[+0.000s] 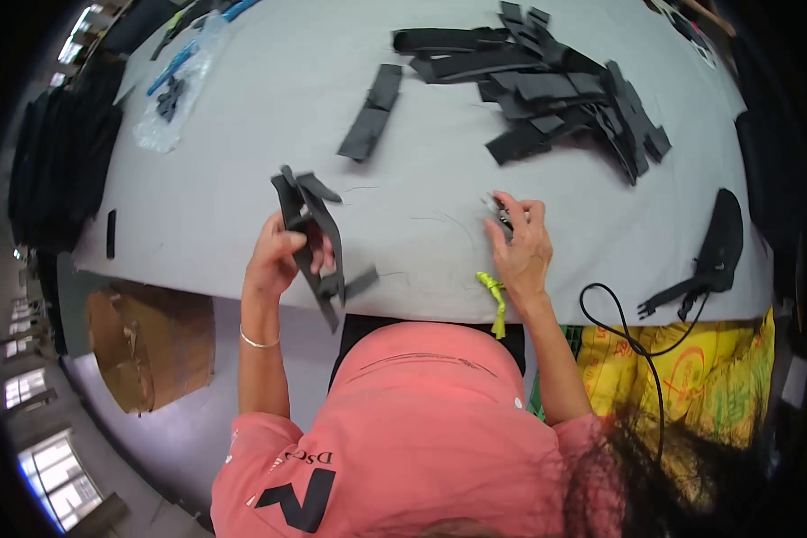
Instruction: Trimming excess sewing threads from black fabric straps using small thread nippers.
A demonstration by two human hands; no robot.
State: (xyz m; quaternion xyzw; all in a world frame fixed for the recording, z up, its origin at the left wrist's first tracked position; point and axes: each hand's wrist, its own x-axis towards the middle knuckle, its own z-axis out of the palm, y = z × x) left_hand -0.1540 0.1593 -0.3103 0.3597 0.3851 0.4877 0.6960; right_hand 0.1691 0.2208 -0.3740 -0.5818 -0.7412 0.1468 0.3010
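My left hand (282,255) is closed around a black fabric strap piece (318,220), raised above the pale table with its loose ends sticking out. My right hand (522,242) curls around a small pair of thread snips (502,218); their metal tip shows past my fingers, and the rest is mostly covered. A knotted neon-yellow ribbon (493,296) hangs below that palm, over the table's near edge. Beyond my hands, a single folded black strap (371,112) lies apart from a heap of similar black straps (547,85) at the far right. Loose threads lie between my hands.
On the grey-white table (242,134), a clear plastic bag (175,99) lies far left. A black piece with buckles (704,255) and a black cable (637,345) are at right. Below stand a cardboard box (152,345) and yellow sacks (681,368). Dark fabric (67,152) is stacked at left.
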